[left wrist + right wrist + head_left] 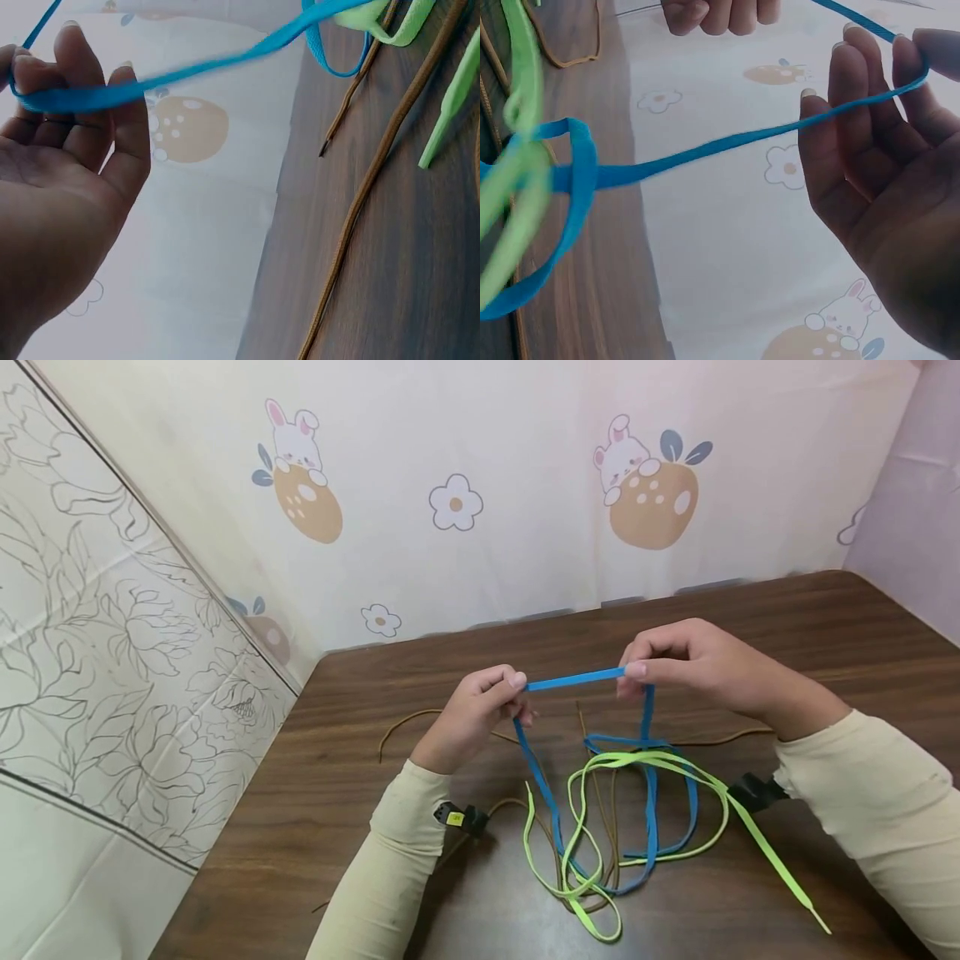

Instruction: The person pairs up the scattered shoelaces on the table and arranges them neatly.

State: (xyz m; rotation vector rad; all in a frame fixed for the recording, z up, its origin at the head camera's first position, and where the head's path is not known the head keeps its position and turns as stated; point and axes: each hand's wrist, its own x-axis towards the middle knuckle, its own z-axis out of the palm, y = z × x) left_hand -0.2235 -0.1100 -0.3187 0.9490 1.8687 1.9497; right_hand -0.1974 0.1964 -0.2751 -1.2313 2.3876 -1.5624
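A flat blue shoelace [573,679] is stretched between the two hands above the table. My left hand [480,710] pinches it between thumb and forefinger, and my right hand [693,664] pinches it a short way to the right. From each hand the lace hangs down to the tabletop, where it lies among other laces. In the left wrist view the blue lace [202,71] crosses the fingers; in the right wrist view the blue lace [727,142] runs from the fingertips toward the pile. A flat yellow-green shoelace [772,852] lies looped over the blue one.
Thin brown laces [408,718] spread under and around the pile on the dark wooden table [315,827]. Black devices are strapped near both wrists, the left device [461,818] bearing a yellow label. A printed curtain [525,560] hangs behind the table.
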